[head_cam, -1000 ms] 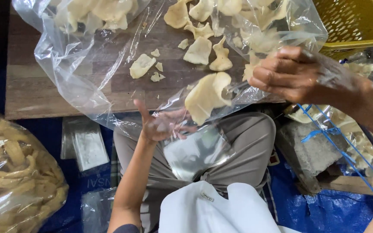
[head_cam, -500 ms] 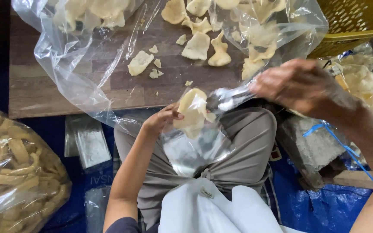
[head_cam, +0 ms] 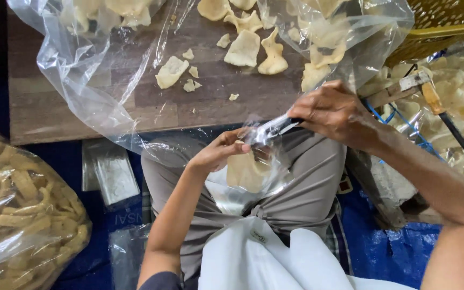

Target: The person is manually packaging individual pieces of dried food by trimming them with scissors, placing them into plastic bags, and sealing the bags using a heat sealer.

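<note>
Clear small bag (head_cam: 248,180) holding one pale cracker (head_cam: 244,171); left hand (head_cam: 218,152) and right hand (head_cam: 331,111) pinch its gathered neck.

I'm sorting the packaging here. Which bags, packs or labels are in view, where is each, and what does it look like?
Small bag: clear, pale cracker inside, neck twisted between left hand and right hand.
Big sheet bag: clear, crumpled, across the board.
Stick bag: clear, bulging, tan sticks, far left.
Flat packs: clear, stacked on blue tarp.
Cloth tag: small, white, on white cloth.
</note>
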